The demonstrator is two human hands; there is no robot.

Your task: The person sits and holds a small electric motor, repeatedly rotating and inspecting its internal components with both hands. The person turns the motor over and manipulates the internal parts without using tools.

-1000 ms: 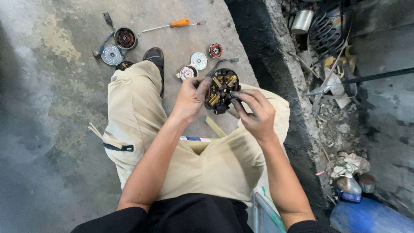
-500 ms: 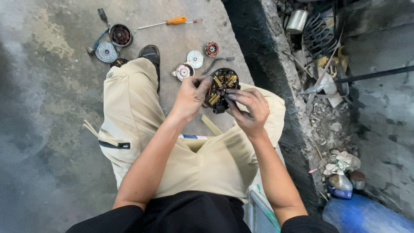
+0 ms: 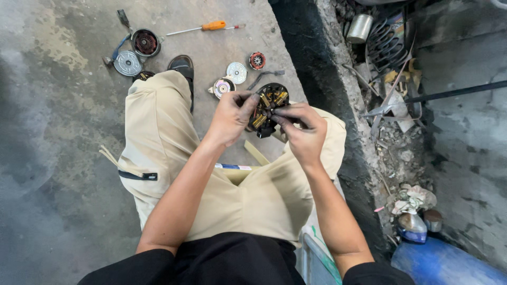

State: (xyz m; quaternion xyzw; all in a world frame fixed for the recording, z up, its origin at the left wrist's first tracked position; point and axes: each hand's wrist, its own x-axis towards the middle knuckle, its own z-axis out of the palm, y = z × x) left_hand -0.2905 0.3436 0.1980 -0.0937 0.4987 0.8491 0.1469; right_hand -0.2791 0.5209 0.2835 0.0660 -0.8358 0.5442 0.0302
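I sit over a concrete floor in beige trousers. My left hand (image 3: 230,115) grips the left rim of a round black motor part with brass-coloured pieces (image 3: 269,107), held above my knees. My right hand (image 3: 302,131) pinches at its lower right side, fingertips on the brass pieces. On the floor just beyond lie a small red wound rotor (image 3: 257,60), a silver disc (image 3: 236,72), a round cap with a pink centre (image 3: 224,86) and a dark bent metal piece (image 3: 265,76).
Farther off lie an orange-handled screwdriver (image 3: 206,27), a round housing with a copper winding (image 3: 146,42) and a silver cover (image 3: 128,63). A dark gutter with rubble, a tin can (image 3: 360,28) and scrap runs along the right. A blue barrel (image 3: 443,264) stands at bottom right.
Both hands and the motor part stay together over my knees. My right fingers have shifted a little on the part's brass pieces; the view has drifted slightly.
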